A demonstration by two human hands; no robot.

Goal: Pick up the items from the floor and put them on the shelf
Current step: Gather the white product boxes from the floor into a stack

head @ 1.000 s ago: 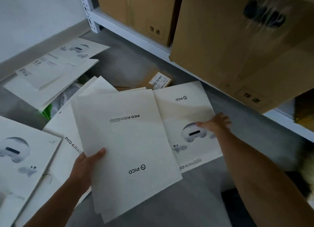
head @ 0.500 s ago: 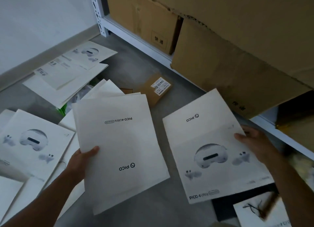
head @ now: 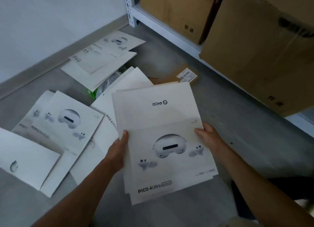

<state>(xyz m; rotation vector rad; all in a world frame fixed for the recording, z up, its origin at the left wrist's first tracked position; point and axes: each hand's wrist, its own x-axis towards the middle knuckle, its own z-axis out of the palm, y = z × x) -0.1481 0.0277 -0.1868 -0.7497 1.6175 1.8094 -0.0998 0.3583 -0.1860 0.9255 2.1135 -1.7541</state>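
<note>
since half a second ago the printed sheet [head: 169, 158] went from out on the right hand's side onto the pile the left hand was carrying, so it is now one stack of sheets [head: 158, 118] between both hands. headset picture and "pico 4 ultra" text face up on top, "pico" logo upside down at the far end. sheet edges not lined up, lower ones stick out at the near and far ends. stack is held above the grey floor [head: 237, 118], in front of the shelf [head: 169, 34], not on it yet.

left hand [head: 119, 150] grips the stack's left edge, thumb on top, other fingers hidden under the paper. right hand [head: 209, 136] grips the right edge the same way, thumb on top, rest hidden.

on the floor: left floor pile [head: 68, 124] of overlapping printed sheets, corner sheet [head: 25, 158] lying over its near end, wall-side sheets [head: 105, 60] along the skirting. green plastic [head: 94, 91] peeks out between the piles. small cardboard box [head: 171, 78] with a white label sits just past the stack's far edge, partly hidden. brown cartons [head: 178, 11] stand on the shelf's bottom level, big carton [head: 254, 48] at right covers the rail.
</note>
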